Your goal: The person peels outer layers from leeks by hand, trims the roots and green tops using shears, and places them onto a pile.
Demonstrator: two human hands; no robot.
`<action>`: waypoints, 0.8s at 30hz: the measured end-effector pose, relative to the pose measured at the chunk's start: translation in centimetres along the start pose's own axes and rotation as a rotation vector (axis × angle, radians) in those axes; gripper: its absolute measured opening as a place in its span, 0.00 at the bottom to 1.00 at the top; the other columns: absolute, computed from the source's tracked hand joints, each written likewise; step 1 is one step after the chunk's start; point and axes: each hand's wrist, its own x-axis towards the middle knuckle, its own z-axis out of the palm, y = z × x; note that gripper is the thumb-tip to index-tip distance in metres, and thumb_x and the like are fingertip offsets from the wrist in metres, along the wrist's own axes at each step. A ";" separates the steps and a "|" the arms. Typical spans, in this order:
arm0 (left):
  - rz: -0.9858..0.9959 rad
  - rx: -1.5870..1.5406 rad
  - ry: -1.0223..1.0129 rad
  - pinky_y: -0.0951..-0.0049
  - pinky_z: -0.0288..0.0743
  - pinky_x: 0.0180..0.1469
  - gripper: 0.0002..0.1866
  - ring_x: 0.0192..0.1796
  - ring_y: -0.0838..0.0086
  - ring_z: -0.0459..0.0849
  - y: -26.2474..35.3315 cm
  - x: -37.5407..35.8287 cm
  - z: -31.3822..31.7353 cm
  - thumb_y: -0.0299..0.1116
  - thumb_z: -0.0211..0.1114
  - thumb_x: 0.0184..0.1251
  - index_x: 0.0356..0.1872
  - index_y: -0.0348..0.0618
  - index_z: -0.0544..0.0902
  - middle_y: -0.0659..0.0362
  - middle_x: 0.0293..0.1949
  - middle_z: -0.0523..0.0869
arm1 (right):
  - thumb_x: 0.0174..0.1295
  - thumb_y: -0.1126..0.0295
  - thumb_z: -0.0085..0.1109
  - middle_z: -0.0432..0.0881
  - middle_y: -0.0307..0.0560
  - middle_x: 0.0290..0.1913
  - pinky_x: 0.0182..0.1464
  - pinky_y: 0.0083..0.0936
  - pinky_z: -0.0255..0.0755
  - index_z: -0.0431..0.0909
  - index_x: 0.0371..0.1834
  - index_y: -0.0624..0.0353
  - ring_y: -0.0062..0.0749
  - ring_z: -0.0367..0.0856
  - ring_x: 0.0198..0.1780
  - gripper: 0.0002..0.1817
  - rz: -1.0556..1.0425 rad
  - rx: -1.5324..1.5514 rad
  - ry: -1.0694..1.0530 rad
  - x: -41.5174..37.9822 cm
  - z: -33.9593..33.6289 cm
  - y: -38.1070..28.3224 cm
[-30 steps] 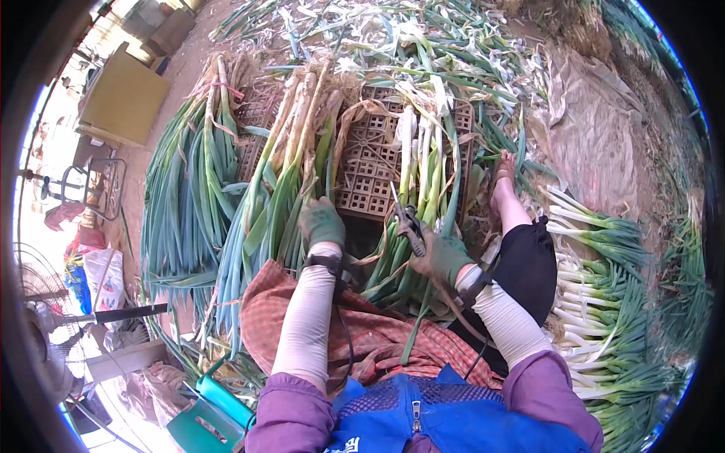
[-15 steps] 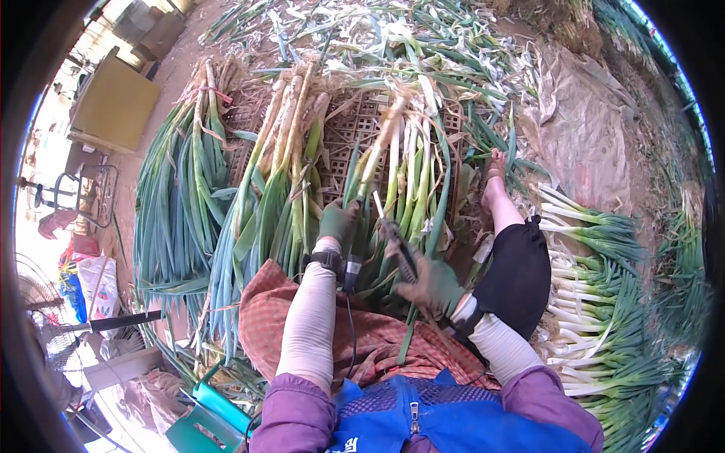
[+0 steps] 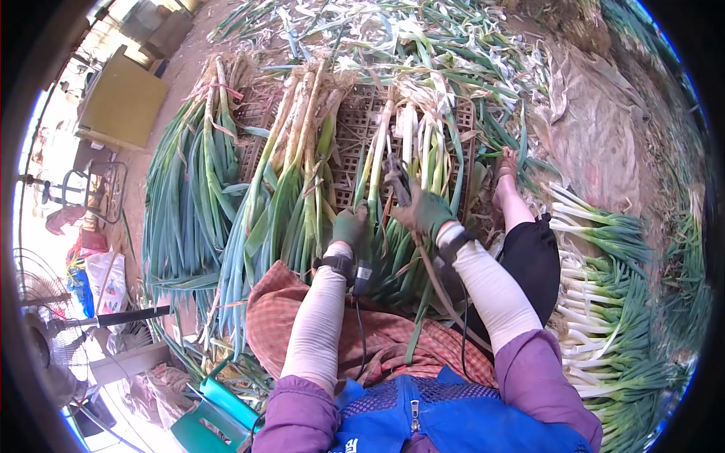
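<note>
Since half a second ago, our right hand (image 3: 427,213) has moved up and away from our body, carrying the nozzle tool (image 3: 397,181) from low over the lap to beside the leek (image 3: 380,143). Our left hand (image 3: 350,226) keeps its hold on that leek.

We now have the left hand curled round the leek's green part, though its fingers are partly hidden. The leek lies over the brown lattice crate (image 3: 355,121), its root end pointing away from us, between the earthy loose bundle (image 3: 291,174) on the left and the whiter stalks (image 3: 424,162) on the right. Our right hand is wrapped about the tool's handle, and the thin tip points away from us, close alongside the leek; we cannot tell whether it touches. A hose (image 3: 438,283) trails from the tool back toward our body.

Farther left we see a tied bundle (image 3: 192,174) with a pink band near its roots. Beyond the crate, leaf scraps (image 3: 423,45) litter the ground. To our right, white-stemmed leeks (image 3: 604,317) lie in a long row, and a red checked cloth (image 3: 302,309) covers our lap.
</note>
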 end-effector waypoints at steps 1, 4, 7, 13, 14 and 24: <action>-0.010 0.023 -0.006 0.51 0.75 0.56 0.39 0.52 0.40 0.84 0.4 -0.3 -0.3 0.64 0.52 0.70 0.44 0.26 0.84 0.30 0.43 0.85 | 0.54 0.45 0.62 0.85 0.64 0.49 0.59 0.39 0.76 0.59 0.74 0.63 0.54 0.85 0.52 0.48 0.006 -0.043 0.001 0.9 -0.6 -0.2; -0.001 0.010 -0.021 0.51 0.75 0.56 0.39 0.52 0.40 0.84 -0.1 -0.1 -0.2 0.64 0.52 0.70 0.44 0.27 0.84 0.30 0.43 0.85 | 0.54 0.47 0.64 0.85 0.63 0.51 0.60 0.38 0.75 0.59 0.75 0.63 0.51 0.85 0.54 0.48 0.016 -0.071 0.004 1.5 -1.9 -0.9; 0.014 0.018 -0.021 0.51 0.75 0.57 0.39 0.52 0.39 0.84 0.4 -0.4 -0.4 0.64 0.51 0.70 0.46 0.26 0.83 0.30 0.44 0.84 | 0.54 0.48 0.63 0.86 0.63 0.47 0.58 0.38 0.76 0.59 0.75 0.64 0.51 0.86 0.51 0.48 -0.032 -0.145 0.087 2.2 -0.8 0.1; 0.005 0.095 -0.357 0.55 0.76 0.56 0.37 0.51 0.43 0.85 2.3 -1.5 -2.5 0.61 0.53 0.69 0.49 0.27 0.84 0.34 0.45 0.86 | 0.52 0.48 0.63 0.83 0.67 0.55 0.63 0.40 0.73 0.53 0.79 0.62 0.55 0.82 0.58 0.53 0.041 -0.183 -0.077 0.1 0.5 -0.4; 0.043 0.173 -0.337 0.55 0.76 0.56 0.36 0.51 0.44 0.85 3.1 -2.0 -3.3 0.60 0.54 0.69 0.49 0.28 0.84 0.35 0.46 0.86 | 0.52 0.47 0.63 0.82 0.67 0.57 0.64 0.40 0.72 0.52 0.79 0.62 0.55 0.81 0.59 0.53 0.054 -0.176 -0.073 -0.1 0.8 -0.3; -0.075 0.052 0.021 0.58 0.76 0.60 0.25 0.55 0.51 0.84 3.3 -3.0 -9.4 0.51 0.71 0.57 0.52 0.47 0.84 0.44 0.50 0.87 | 0.52 0.47 0.62 0.83 0.67 0.54 0.61 0.39 0.74 0.52 0.78 0.65 0.54 0.84 0.55 0.54 -0.004 -0.039 -0.143 -3.8 2.8 -0.9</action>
